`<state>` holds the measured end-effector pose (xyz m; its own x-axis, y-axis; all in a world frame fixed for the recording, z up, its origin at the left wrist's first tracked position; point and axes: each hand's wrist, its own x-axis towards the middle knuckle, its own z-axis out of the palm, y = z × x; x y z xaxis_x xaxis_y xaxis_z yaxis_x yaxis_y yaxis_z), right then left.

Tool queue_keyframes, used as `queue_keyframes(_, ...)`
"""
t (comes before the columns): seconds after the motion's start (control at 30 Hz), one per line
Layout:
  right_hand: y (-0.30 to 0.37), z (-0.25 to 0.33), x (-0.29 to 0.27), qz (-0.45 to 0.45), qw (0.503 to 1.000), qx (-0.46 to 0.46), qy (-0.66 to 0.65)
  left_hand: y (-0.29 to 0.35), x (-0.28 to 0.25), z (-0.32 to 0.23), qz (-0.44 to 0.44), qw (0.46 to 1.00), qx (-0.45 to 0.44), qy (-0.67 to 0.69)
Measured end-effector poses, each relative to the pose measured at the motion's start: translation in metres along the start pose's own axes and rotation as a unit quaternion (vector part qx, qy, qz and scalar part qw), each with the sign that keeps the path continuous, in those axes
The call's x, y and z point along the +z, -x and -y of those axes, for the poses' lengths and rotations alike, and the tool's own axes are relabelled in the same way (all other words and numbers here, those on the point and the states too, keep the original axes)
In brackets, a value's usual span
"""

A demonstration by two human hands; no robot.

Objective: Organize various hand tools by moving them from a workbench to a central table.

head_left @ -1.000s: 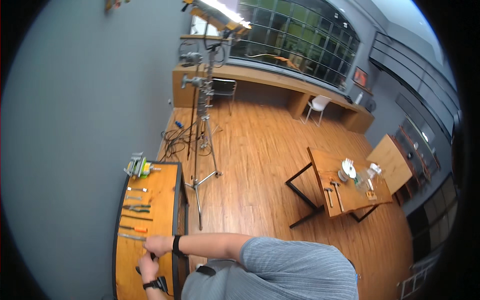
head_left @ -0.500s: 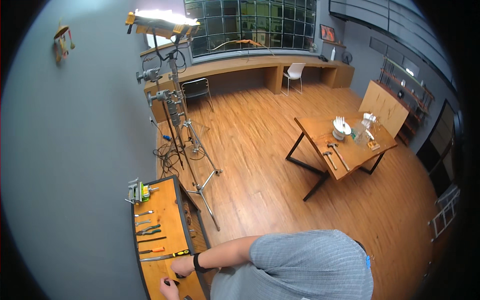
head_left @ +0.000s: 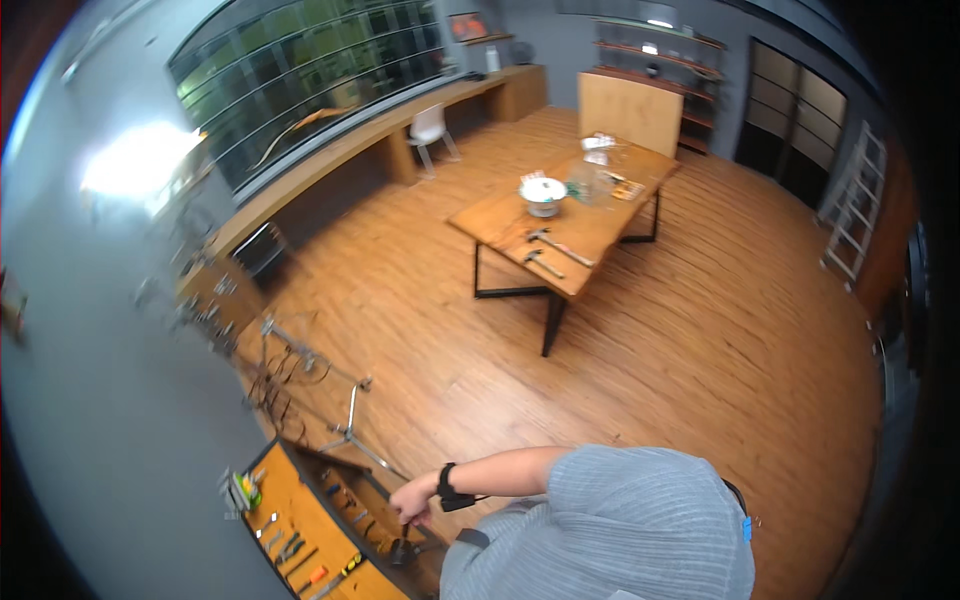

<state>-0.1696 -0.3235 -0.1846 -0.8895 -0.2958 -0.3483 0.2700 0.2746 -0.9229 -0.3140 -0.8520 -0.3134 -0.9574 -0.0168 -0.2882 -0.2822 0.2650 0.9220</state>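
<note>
My right hand (head_left: pixel 412 502), with a black band at the wrist, is closed around the upper end of a dark tool with a bulky black lower end (head_left: pixel 402 551); its exact kind is unclear. It hangs over the open compartment (head_left: pixel 372 496) along the side of the wooden workbench (head_left: pixel 300 475), where several small tools lie. On the bench top are pliers (head_left: pixel 290 547), an orange-handled tool (head_left: pixel 313 577) and a long tool with a yellow-and-black handle (head_left: pixel 350 564). My left hand is out of view.
A green-and-grey vise (head_left: pixel 242 493) sits at the bench's far end. Beyond it stands a metal light stand (head_left: pixel 350 415) with cables around it. Farther right is a wooden table (head_left: pixel 490 225) with two hammers (head_left: pixel 556 246) and a white bowl (head_left: pixel 542 195).
The view has swung right. My right hand has moved from the bench top to over the side compartment, now with the dark tool. My left hand, earlier holding something black, has left the view.
</note>
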Motion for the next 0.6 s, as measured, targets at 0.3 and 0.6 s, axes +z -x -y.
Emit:
queue_keyframes(0.3, 0.316, -0.321, 0.133, -0.501, 0.721, 0.266, -0.397, 0.096, 0.154, -0.151, 0.116, 0.945, 0.154, -0.262)
queue_keyframes(0.6, 0.622, -0.436, 0.387, -0.780, 0.106, 0.355, -0.505, 0.346, 0.451, -0.187, 0.572, 0.674, 0.383, -0.266)
